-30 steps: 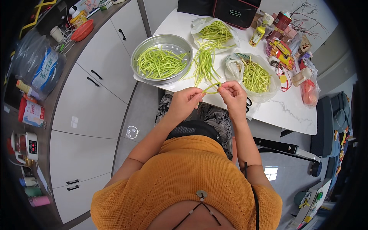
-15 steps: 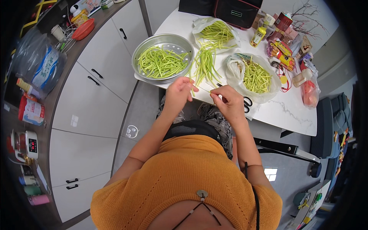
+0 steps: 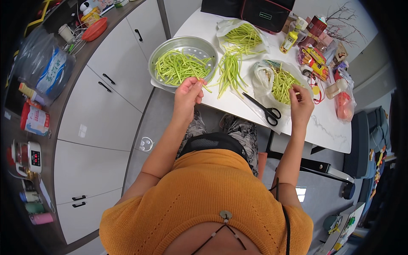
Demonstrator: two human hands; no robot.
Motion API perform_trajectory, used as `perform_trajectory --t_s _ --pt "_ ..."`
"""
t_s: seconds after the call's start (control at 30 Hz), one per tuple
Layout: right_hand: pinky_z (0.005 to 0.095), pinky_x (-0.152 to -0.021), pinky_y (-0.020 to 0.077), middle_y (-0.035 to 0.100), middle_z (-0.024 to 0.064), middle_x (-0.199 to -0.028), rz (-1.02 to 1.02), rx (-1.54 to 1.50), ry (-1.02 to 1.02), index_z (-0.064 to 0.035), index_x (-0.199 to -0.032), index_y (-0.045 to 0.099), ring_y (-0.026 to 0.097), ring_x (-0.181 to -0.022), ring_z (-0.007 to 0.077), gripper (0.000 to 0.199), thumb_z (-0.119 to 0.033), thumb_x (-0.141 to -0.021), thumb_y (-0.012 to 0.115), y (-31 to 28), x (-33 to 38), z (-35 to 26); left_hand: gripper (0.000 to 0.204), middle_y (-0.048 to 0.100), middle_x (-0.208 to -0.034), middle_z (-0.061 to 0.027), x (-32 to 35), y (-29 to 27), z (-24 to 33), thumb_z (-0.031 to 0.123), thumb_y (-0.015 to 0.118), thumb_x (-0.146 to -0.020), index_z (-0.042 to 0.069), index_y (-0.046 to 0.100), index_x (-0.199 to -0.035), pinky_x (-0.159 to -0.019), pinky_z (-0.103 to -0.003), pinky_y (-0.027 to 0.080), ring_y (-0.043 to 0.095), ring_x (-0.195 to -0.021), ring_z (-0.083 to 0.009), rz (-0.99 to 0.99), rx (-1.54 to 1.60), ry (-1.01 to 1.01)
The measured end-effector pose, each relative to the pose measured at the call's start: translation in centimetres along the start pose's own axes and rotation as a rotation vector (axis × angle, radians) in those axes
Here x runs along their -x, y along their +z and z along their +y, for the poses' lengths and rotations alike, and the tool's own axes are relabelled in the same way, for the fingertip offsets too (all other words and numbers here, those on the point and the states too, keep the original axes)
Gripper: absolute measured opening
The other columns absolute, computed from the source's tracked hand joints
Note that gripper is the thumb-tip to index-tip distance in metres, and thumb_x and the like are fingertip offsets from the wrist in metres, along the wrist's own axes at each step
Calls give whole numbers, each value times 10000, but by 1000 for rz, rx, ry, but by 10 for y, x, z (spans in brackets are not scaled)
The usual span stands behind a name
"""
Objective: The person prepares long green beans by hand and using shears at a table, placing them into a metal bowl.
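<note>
My left hand (image 3: 187, 98) is closed in a pinch on a thin green garlic scape (image 3: 207, 89), whose end pokes out past the fingertips. It is in front of a round metal steamer pan (image 3: 154, 79) with a perforated bottom, which carries a heap of long scapes (image 3: 180, 68). My right hand (image 3: 302, 105) is over the right part of a plastic bag (image 3: 263, 87) filled with short cut pieces (image 3: 282, 83). Its fingertips are pressed together; whatever they hold is hidden. Between the hands, loose long scapes (image 3: 230, 74) and black scissors (image 3: 267, 111) lie on the white table.
A second bag (image 3: 223, 27) of scapes stands farther back, near a dark case (image 3: 263, 15). To the right are a yellow bottle (image 3: 289, 41), snack packets (image 3: 312, 61) and a bag of reddish fruit (image 3: 343, 106). Grey-white cabinets (image 3: 102, 102) run along the left.
My right hand has moved right, away from my left hand, to the bag of cut pieces, uncovering the scissors. My left hand has shifted slightly left toward the pan.
</note>
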State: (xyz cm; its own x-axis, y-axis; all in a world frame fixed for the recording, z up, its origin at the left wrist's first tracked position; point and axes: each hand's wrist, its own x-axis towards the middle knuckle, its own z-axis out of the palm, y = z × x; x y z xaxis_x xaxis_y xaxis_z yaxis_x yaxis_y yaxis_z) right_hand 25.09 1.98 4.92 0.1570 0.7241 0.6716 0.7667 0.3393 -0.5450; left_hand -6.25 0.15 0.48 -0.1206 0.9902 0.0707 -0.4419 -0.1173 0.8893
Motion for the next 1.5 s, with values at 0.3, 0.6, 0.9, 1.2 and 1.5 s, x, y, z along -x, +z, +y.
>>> perform_trajectory --t_s 0.3,0.6,0.9,1.2,1.5 --pt "282 -592 490 620 87 -867 -191 -114 -67 -61 -921 640 603 -661 190 138 -44 -786 623 23 14 -26 97 575 -807 -10 3 6 -1 115 562 -882 32 561 -932 -533 -173 398 497 -620 -52 -6 48 -61" --pt "339 -596 469 615 93 -810 -476 -253 -213 -70 -877 650 597 -668 273 130 -168 -792 640 63 43 -98 144 594 -818 -17 12 14 -5 105 584 -867 18 574 -981 -546 -172 398 506 -633 -53 -85 -15 -125" --pt "273 -529 431 602 79 -655 -761 -466 135 -5 -813 636 540 -542 136 150 -154 -798 640 66 48 -96 153 621 -846 -42 15 16 -11 112 565 -878 13 577 -994 -557 -167 395 499 -638 -43 -157 -6 -112" --pt "259 -517 426 586 65 -597 -735 -405 288 18 -769 626 510 -517 97 197 -178 -775 649 69 52 -78 265 536 -1010 -99 28 31 -9 -43 640 -736 11 564 -984 -561 -220 471 550 -705 -133 89 -603 533" --pt "224 -496 385 559 5 -593 -798 -524 336 11 -766 617 470 -527 51 173 -157 -806 626 54 46 -72 219 590 -959 -98 26 32 -10 -33 637 -700 39 642 -906 -667 -321 476 557 -803 -260 -168 -1098 904"
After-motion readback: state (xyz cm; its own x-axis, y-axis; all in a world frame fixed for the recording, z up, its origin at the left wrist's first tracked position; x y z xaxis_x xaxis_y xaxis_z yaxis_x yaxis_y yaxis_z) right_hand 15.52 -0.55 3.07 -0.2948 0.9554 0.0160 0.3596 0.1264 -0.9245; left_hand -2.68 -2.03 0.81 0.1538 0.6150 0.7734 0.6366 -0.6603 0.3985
